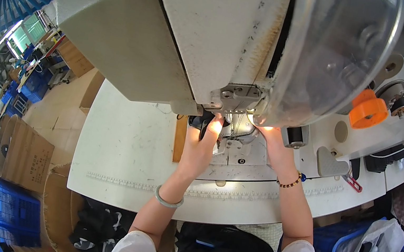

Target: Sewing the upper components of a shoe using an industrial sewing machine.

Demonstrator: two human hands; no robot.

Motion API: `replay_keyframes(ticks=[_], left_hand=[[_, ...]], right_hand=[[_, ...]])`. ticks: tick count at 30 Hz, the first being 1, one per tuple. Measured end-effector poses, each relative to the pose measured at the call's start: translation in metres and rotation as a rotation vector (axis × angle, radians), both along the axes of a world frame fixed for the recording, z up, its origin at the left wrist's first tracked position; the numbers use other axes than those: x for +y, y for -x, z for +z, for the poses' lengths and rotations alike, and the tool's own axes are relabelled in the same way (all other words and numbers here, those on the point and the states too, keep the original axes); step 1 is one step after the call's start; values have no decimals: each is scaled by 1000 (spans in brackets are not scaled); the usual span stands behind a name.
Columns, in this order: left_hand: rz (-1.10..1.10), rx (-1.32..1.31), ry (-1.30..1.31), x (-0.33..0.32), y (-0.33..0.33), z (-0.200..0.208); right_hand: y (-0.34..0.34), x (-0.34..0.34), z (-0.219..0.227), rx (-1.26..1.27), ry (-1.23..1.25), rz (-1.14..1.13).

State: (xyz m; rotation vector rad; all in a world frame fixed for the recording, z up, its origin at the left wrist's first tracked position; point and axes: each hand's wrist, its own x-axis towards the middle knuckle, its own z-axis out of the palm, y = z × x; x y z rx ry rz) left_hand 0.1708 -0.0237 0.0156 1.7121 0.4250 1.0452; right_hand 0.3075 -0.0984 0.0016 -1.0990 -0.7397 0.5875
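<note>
Both my hands are under the head of a large sewing machine (213,26), in the lit area around its needle plate. My left hand (202,147) is closed on a small black piece (196,121), with the thumb lying along it, just left of the presser foot area. What the piece is cannot be made out. My right hand (279,148) reaches in from the right of the metal parts (241,130). Its fingertips are hidden behind the machine head, so whether they hold anything does not show.
A printed ruler strip (212,194) runs along the front of the white table (114,138). At right are small scissors with a red handle (353,183) and an orange knob (368,110). A carton (54,203) with dark pieces stands below left; blue crates (14,212) flank the table.
</note>
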Motion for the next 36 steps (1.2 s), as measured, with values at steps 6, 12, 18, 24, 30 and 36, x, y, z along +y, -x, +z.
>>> replay_keyframes(ticks=[6,12,18,24,30,36], left_hand=[[-42,-76,432,1,-3,3],[9,27,417,4,0,2],[-71,-21,381,11,-1,-1],[-41,-100,374,9,-4,-3],[-112,-54,286,17,-4,0],[-144,7,353,18,-3,0]], right_hand=[[0,-2,6,-24,3,-5],[2,-8,14,-77,103,48],[-4,-5,5,-60,18,146],[1,-7,13,44,-4,147],[9,-10,28,-25,-5,73],[3,-6,11,-35,121,91]])
